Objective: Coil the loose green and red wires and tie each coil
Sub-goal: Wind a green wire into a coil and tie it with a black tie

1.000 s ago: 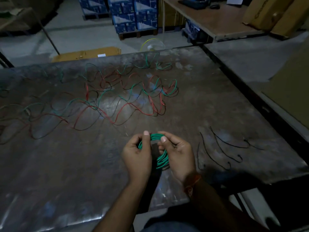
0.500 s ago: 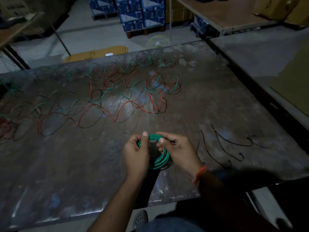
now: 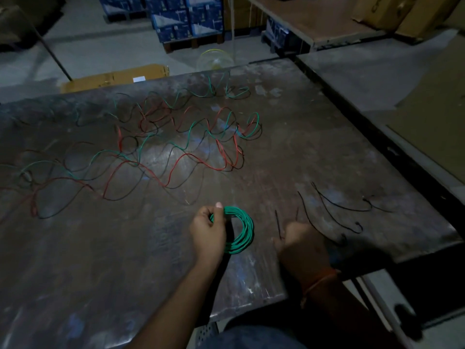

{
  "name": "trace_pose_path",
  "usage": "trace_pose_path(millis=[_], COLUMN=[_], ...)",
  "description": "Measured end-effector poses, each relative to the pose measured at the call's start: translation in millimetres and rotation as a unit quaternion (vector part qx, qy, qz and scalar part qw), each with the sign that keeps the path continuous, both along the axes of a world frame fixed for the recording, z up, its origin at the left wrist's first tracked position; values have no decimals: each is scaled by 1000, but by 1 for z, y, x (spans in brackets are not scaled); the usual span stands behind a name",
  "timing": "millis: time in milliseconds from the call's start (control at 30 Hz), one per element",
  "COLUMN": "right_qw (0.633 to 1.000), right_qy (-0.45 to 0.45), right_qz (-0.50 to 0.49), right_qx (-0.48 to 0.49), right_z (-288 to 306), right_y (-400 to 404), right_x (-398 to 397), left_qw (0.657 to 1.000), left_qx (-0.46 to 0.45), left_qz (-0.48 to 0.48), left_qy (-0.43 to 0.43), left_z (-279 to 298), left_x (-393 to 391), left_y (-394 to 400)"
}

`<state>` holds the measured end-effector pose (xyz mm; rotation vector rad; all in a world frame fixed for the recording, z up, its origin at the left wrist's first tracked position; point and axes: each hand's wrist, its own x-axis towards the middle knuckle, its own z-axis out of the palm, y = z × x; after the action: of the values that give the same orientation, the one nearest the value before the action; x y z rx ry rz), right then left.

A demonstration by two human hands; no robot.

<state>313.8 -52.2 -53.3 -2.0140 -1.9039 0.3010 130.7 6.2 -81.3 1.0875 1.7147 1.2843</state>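
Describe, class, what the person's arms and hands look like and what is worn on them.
Both forearms are bare, with no sleeves or gloves showing. The right hand is motion-blurred; an orange thread band circles its wrist. The left hand wears nothing visible.

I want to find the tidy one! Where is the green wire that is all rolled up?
In the head view, the green coil is near the front middle of the table, held by the left hand, with the right hand and black ties to its right.
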Motion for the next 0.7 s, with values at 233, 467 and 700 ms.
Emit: trace_pose_path(millis=[233,467,700], right_qw=[998,996,998], right_qy=[-6,72,-45], right_qz=[-41,-44,18], right_qx=[-44,18,36], right_z=[2,4,-8], right_y=[9,7,17], right_x=[-4,-4,-2], left_qw=[1000,1000,1000], left_qx=[10,13,12], left_qz=[-6,-4,6], left_qy=[0,6,3], left_z=[-1,4,2], left_x=[-1,1,0], left_y=[-1,-3,-4])
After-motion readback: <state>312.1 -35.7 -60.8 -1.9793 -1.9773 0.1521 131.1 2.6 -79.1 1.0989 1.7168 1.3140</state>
